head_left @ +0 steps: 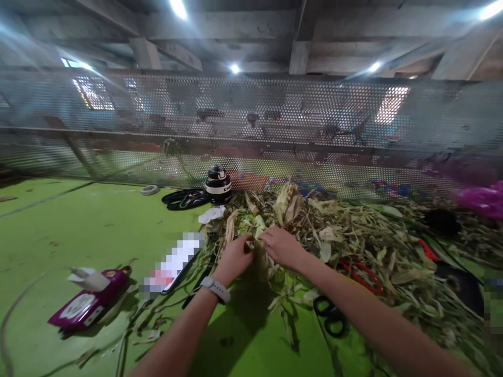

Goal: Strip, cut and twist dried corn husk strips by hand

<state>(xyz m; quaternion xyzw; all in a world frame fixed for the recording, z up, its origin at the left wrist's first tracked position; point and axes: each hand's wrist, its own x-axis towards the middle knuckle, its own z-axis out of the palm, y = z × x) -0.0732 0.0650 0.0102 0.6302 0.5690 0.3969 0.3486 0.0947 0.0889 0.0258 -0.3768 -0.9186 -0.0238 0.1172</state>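
Note:
My left hand (234,257), with a pale watch on its wrist, has its fingers curled at the left side of a pale green stalk or husk (260,226). What its fingertips hold is too small to make out. From the right, my right hand (283,248) pinches the same pale stalk or husk near its middle. The piece stands between both hands, its lower part hanging below them. Behind it is a large dry husk (288,203) on a heap of dry leaves (346,220).
Black-handled scissors (330,316) and a red-handled tool (363,276) lie right of my hands. On the left are a phone (176,264) and a purple device (92,301). A black jar (218,186) stands before the perforated metal screen (243,104). Pink plastic (481,201) is far right.

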